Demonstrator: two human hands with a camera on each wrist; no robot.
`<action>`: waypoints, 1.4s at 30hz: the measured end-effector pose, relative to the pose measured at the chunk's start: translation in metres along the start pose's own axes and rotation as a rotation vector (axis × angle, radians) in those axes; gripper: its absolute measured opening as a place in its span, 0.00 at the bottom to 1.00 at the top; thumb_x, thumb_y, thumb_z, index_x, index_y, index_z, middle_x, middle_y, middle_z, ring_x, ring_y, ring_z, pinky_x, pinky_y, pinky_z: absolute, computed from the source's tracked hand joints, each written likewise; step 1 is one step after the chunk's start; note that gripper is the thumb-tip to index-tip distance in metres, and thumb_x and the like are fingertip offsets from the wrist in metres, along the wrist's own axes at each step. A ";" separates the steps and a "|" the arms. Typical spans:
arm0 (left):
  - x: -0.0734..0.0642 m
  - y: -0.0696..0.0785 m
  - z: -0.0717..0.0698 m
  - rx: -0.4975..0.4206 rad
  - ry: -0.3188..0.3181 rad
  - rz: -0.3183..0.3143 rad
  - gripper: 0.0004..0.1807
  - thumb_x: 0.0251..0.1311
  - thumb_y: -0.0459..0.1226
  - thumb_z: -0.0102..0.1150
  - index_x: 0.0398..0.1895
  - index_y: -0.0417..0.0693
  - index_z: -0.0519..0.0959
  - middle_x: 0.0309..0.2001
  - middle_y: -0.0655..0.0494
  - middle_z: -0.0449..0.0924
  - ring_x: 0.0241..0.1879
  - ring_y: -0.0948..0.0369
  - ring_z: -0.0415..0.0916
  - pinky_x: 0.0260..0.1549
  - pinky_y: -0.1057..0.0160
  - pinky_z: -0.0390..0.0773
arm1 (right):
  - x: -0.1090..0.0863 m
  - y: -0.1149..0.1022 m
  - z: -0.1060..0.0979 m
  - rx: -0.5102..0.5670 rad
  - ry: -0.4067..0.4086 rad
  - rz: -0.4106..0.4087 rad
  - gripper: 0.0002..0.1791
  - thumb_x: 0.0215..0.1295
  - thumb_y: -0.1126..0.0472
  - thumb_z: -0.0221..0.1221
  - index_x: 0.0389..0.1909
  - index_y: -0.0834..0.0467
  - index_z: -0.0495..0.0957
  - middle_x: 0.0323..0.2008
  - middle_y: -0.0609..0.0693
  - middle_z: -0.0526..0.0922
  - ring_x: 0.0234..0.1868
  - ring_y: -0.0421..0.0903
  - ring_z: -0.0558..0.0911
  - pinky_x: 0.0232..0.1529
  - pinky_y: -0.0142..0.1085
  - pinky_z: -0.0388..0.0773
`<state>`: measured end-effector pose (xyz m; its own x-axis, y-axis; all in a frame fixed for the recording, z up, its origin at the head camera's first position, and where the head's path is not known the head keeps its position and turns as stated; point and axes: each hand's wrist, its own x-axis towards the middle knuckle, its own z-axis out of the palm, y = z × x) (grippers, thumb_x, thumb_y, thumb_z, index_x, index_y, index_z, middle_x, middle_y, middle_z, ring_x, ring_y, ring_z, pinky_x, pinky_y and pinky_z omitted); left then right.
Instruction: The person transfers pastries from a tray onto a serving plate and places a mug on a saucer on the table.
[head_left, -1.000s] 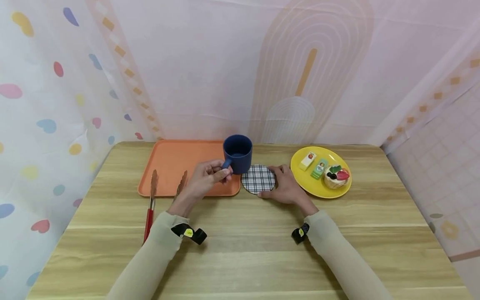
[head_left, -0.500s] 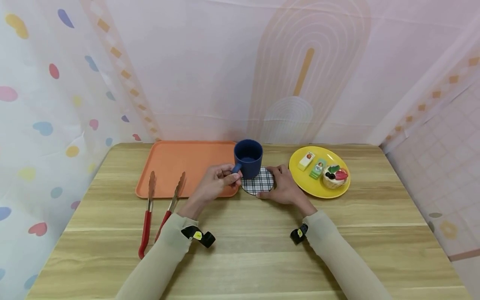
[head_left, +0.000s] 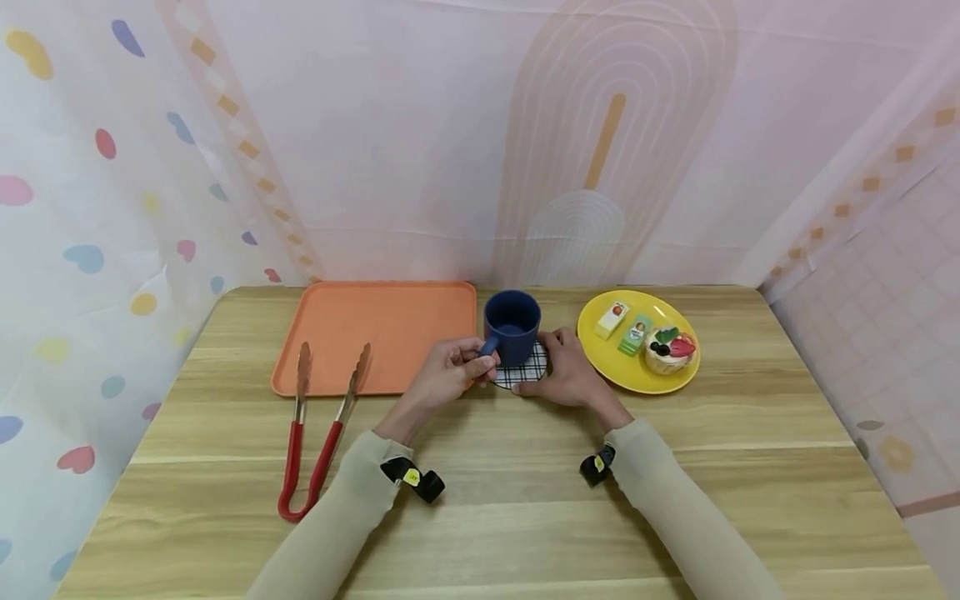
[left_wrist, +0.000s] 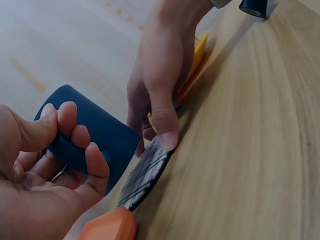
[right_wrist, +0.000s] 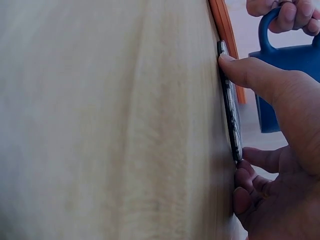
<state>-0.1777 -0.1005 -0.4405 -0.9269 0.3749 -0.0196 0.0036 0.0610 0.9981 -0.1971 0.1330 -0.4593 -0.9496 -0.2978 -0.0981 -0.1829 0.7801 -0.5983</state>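
Note:
My left hand [head_left: 448, 371] grips the handle of a dark blue mug [head_left: 514, 321]; in the left wrist view its fingers curl round that handle. Upright, the mug hangs close over a round plaid coaster [head_left: 528, 375], with a small gap under its base in the right wrist view. The coaster [right_wrist: 231, 107] lies flat on the wooden table. My right hand [head_left: 570, 371] holds it at the edge, thumb at the near side and fingers at the far side. Part of the coaster is hidden by the mug [left_wrist: 92, 130].
Left of the mug lies an orange tray [head_left: 412, 325]. Red-handled tongs [head_left: 292, 454] lie spread, tips over the tray. A yellow plate [head_left: 645, 385] beside my right hand bears two small cartons [head_left: 612, 320] and a fruit-topped cupcake [head_left: 670, 350]. Patterned cloth [head_left: 420, 150] hangs behind the table.
My left hand has carried the mug to the right and lower, from beside the tray's edge to over the coaster. The right hand stays at the coaster. More of the tongs shows.

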 end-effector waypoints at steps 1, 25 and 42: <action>0.000 -0.001 0.001 0.004 0.001 0.002 0.05 0.72 0.30 0.57 0.41 0.34 0.80 0.30 0.51 0.84 0.33 0.55 0.79 0.34 0.62 0.81 | -0.001 0.000 0.000 0.000 0.001 -0.004 0.55 0.51 0.39 0.75 0.76 0.58 0.63 0.62 0.58 0.66 0.61 0.55 0.69 0.66 0.51 0.71; -0.001 -0.010 0.007 0.002 -0.014 -0.077 0.13 0.74 0.33 0.55 0.52 0.32 0.81 0.40 0.45 0.88 0.39 0.61 0.85 0.42 0.60 0.83 | -0.001 -0.002 0.001 -0.008 0.007 0.004 0.55 0.50 0.39 0.75 0.73 0.62 0.64 0.62 0.59 0.67 0.63 0.55 0.68 0.67 0.52 0.71; -0.026 0.005 -0.017 0.183 0.105 -0.029 0.29 0.71 0.53 0.60 0.71 0.54 0.72 0.63 0.49 0.79 0.62 0.52 0.78 0.56 0.52 0.82 | -0.016 -0.003 -0.016 0.114 -0.045 -0.019 0.47 0.61 0.49 0.71 0.76 0.60 0.62 0.65 0.60 0.70 0.63 0.57 0.73 0.68 0.55 0.70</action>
<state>-0.1601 -0.1254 -0.4341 -0.9616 0.2726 -0.0328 0.0354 0.2414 0.9698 -0.1851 0.1443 -0.4427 -0.9332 -0.3386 -0.1203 -0.1682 0.7075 -0.6864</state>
